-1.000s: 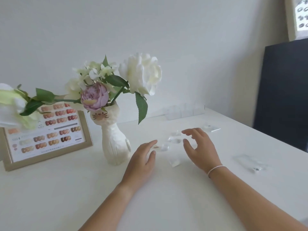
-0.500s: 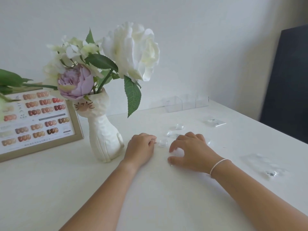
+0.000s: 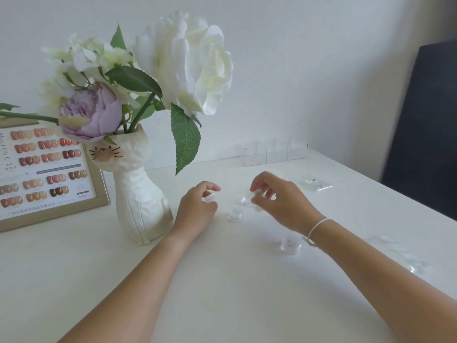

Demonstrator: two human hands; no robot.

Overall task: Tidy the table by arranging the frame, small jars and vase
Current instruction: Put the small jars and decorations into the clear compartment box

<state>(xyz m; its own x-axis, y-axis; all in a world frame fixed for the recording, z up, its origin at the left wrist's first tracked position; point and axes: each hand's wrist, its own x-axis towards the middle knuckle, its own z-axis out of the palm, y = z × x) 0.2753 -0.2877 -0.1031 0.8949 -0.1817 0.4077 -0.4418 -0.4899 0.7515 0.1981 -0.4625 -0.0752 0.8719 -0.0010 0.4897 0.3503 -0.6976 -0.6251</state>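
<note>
A white cat-shaped vase [image 3: 139, 194] with white and lilac flowers stands left of centre on the white table [image 3: 222, 280]. Behind it to the left leans a gold frame [image 3: 99, 184] showing nail colour samples. My left hand [image 3: 195, 209] is just right of the vase, fingers pinched on a small clear jar [image 3: 209, 197]. Further right, my right hand [image 3: 279, 201] is raised slightly and holds another small clear jar [image 3: 246, 200]. Two more small jars rest on the table: one [image 3: 235, 214] between my hands, one [image 3: 289, 244] beneath my right wrist.
Clear acrylic boxes [image 3: 272, 152] line the wall at the back. A small clear packet [image 3: 315, 183] lies at the right rear, and crumpled clear plastic [image 3: 398, 248] lies near the right edge. A dark panel [image 3: 425, 129] stands beyond the table's right side.
Both hands were flat on the table over the jars; now each has lifted with a jar pinched in its fingers. The view has moved closer to the vase.
</note>
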